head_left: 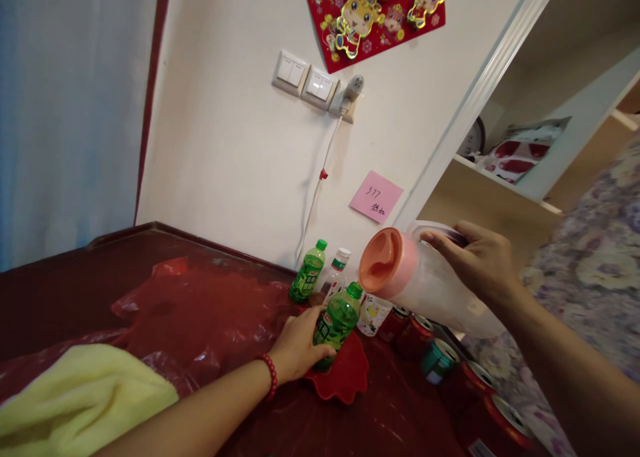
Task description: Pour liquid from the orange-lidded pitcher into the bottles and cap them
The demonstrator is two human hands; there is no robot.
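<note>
My left hand (299, 347), with a red bead bracelet at the wrist, is wrapped round a green drink bottle (341, 315) with its green cap on. The bottle leans slightly right over a red scalloped dish (345, 380); whether it touches the dish is hidden. Raised to the right, my right hand (477, 257) grips the handle of a translucent pitcher (445, 290). The pitcher is tilted far over, its orange lid (385, 262) facing left above the bottle's cap. No stream of liquid shows.
Behind stand another green bottle (308, 271), a clear white-capped bottle (339, 270) and a patterned cup (373, 315). Several cans, including a teal can (439, 361), line the table's right edge. A yellow cloth (90, 400) lies front left on red plastic sheeting (200, 317).
</note>
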